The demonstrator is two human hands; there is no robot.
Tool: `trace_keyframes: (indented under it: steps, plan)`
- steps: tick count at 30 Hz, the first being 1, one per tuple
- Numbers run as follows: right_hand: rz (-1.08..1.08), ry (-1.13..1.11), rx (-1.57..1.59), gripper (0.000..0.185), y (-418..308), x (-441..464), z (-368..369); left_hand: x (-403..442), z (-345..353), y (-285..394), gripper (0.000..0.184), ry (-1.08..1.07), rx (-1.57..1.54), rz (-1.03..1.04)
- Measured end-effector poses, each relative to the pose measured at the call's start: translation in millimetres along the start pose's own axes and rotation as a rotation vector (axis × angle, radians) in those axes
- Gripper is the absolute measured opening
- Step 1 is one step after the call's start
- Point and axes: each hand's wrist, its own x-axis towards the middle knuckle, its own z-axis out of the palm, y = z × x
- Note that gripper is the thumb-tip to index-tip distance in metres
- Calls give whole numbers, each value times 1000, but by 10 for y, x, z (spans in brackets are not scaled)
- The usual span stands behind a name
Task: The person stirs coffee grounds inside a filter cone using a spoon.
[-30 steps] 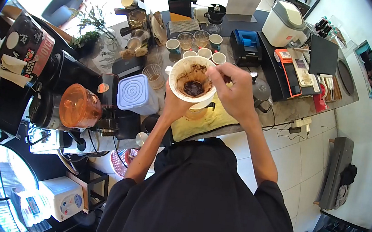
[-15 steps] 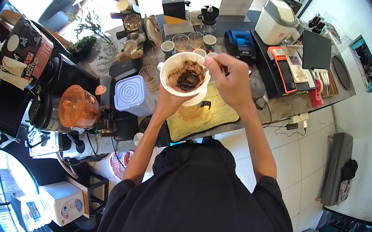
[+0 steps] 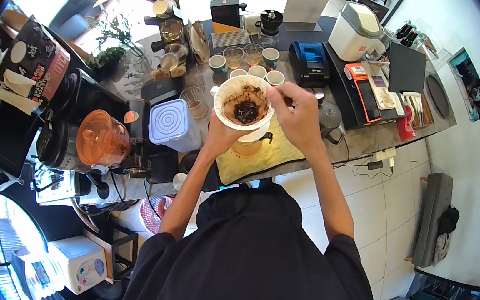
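Observation:
My left hand [image 3: 222, 138] is closed around the underside of a white coffee dripper [image 3: 215, 101], holding it up above the counter. Inside the dripper sits a paper filter [image 3: 235, 97] with wet dark coffee grounds [image 3: 246, 111] at the bottom and stuck along its walls. The thumb and fingers of my right hand [image 3: 302, 117] pinch the filter's right edge at the rim; the fingertips partly hide that spot. Below the dripper, a glass server [image 3: 247, 149] with a black handle stands on a yellow towel [image 3: 278, 154].
Several cups [image 3: 270, 56] and clear glasses [image 3: 253, 53] stand just beyond the dripper. A lidded plastic container [image 3: 170, 123] is to the left, near a grinder with an orange hopper [image 3: 103, 138]. To the right are a metal pot [image 3: 330, 120] and a blue-topped printer [image 3: 309, 60].
The dripper has shifted slightly right and toward me, with both hands moving along. More of the cups behind it now shows. My right hand stays at the filter's edge.

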Motion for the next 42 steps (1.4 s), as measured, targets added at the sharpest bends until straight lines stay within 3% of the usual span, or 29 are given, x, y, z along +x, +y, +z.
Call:
trace_keyframes:
  steps: [4, 6, 11, 14, 17, 21, 25, 27, 32, 36, 42]
  plan:
    - [73, -47, 58, 21, -45, -9, -3, -3, 3, 42, 57, 8, -64, 15]
    - [49, -19, 33, 21, -64, 23, -10, -8, -51, 41, 68, -81, 20, -67]
    - [6, 20, -49, 23, 33, 45, 18, 33, -52, -34, 69, -71, 2, -21]
    - [161, -12, 42, 25, 151, 32, 31, 43, -64, -54, 70, -70, 20, 15]
    - [157, 41, 179, 25, 191, 70, -14, 54, -60, -61, 70, -58, 7, 22]
    - [138, 119, 98, 23, 24, 105, -45, 70, -89, -193, 72, -28, 58, 28]
    - [137, 113, 2, 24, 150, 46, 19, 80, -64, -148, 57, 14, 261, 97]
    - [228, 93, 114, 26, 296, 10, 47, 60, -62, -174, 59, 44, 393, 151]
    - [288, 135, 289, 27, 318, 21, -19, 110, -57, -201, 60, 40, 322, 117]
    - [201, 123, 305, 22, 25, 56, -128, 127, -56, -155, 64, -11, 330, 156]
    - [-95, 22, -134, 20, -8, 79, -104, 115, -38, -200, 61, 21, 267, 102]
